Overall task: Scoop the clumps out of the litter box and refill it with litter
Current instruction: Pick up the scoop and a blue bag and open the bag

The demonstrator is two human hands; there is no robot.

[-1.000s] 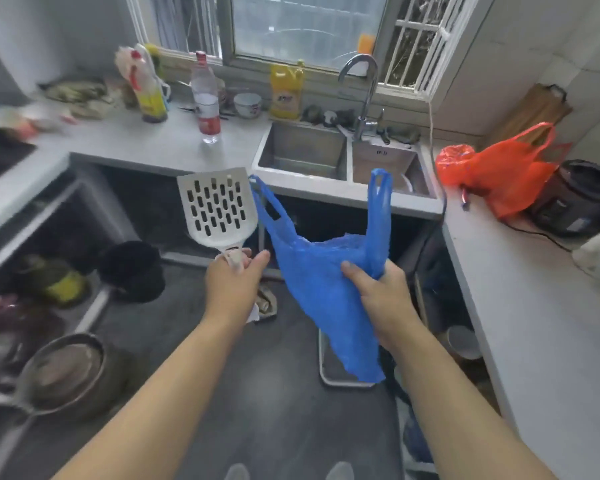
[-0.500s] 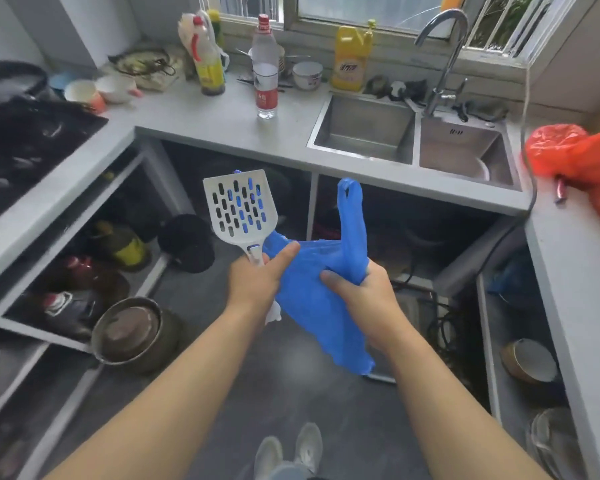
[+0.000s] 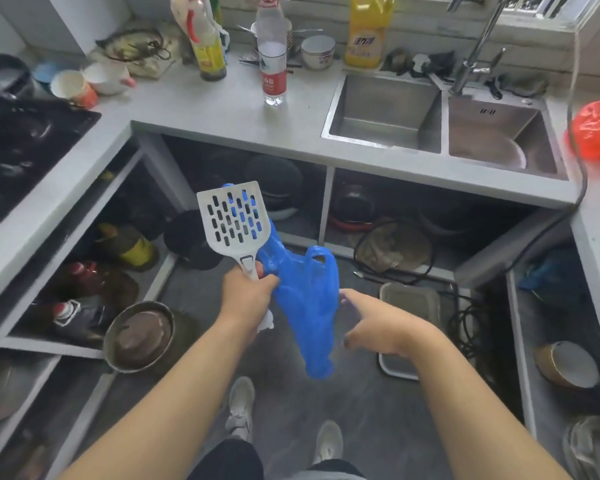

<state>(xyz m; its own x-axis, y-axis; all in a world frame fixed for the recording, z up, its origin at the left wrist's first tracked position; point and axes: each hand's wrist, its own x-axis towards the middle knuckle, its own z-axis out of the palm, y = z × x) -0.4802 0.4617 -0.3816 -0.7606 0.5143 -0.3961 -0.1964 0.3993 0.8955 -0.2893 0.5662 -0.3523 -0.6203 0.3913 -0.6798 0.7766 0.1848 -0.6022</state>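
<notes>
Left hand (image 3: 246,294) is clamped round both the slotted litter scoop (image 3: 234,220) handle and the blue plastic bag (image 3: 305,306); right hand (image 3: 378,325) hangs loose, fingers apart, just beside it. That doubled-up grip looks sketchy, the bag could easily slip out. No litter box in sight.

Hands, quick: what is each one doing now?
Left hand: grips the white scoop and the blue bag.
Right hand: open, holding nothing.

You have one white slotted scoop (image 3: 232,221) and one blue plastic bag (image 3: 305,306) in front of you, with two hands in view, left (image 3: 246,294) and right (image 3: 383,329). On the bench (image 3: 201,109) stand one clear water bottle (image 3: 272,57), one yellow detergent jug (image 3: 368,32) and one orange bag (image 3: 598,129), beside a sink (image 3: 442,123) with two basins. Two shoes (image 3: 240,407) show on the floor.
</notes>
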